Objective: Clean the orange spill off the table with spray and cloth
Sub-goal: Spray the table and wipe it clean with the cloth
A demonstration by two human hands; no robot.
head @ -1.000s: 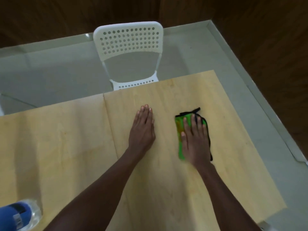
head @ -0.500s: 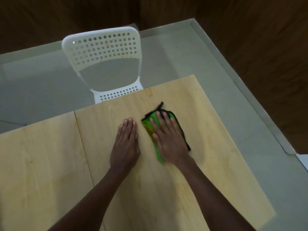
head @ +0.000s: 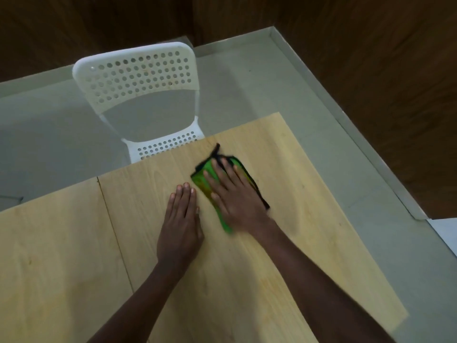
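Head cam, the only view: your right hand [head: 237,199] is spread flat, palm down, pinning the green cloth [head: 207,181] to the table [head: 309,219]. It's pressing, not gripping. Your left hand [head: 181,226] lies just beside it, open and flat on the bare wood, holding nothing. The cloth's black edge pokes out past your right fingertips, toward the white chair [head: 138,78]. Can't spot any orange spill or the spray bottle here. Risk I'd guess: with only palm pressure, the cloth could bunch or slip out from under your hand, smearing residue instead of lifting it.
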